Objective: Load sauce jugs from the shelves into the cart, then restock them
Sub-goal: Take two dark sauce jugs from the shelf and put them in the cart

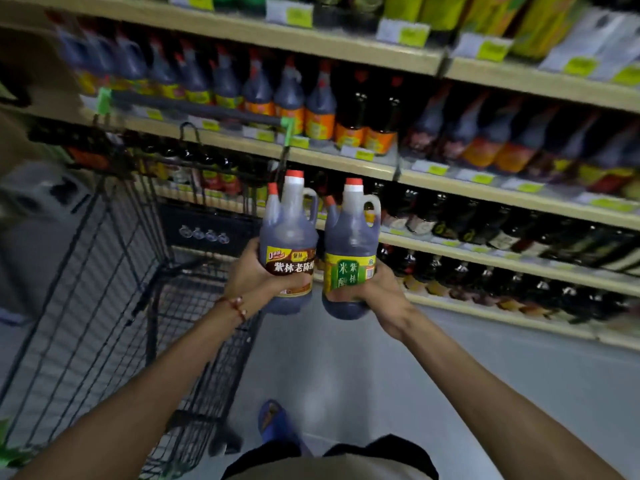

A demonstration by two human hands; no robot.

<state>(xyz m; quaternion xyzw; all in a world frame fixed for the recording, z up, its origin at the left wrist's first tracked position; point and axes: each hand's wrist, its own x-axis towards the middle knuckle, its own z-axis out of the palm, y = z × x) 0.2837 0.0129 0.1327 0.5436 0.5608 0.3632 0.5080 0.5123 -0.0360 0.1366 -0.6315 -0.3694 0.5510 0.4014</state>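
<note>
Facing shelves [346,164] crowded with dark bottles [349,109], blurring toward the edges. Holding two full jugs upright in mid-air beside the cart [104,254] — gripping the brown-label jug [289,237] low with the left hand [251,271], the green-label jug [349,244] low with the right hand [381,292], wrapping each belly. Probably weighing heavy, feeling slick — better taking hold by the moulded handles [312,202]. Struggling to make out a second small cap [272,188] beside each neck.

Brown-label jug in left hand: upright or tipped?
Upright: the brown-label dark plastic jug, held by the left hand, has its red cap pointing up.
</note>
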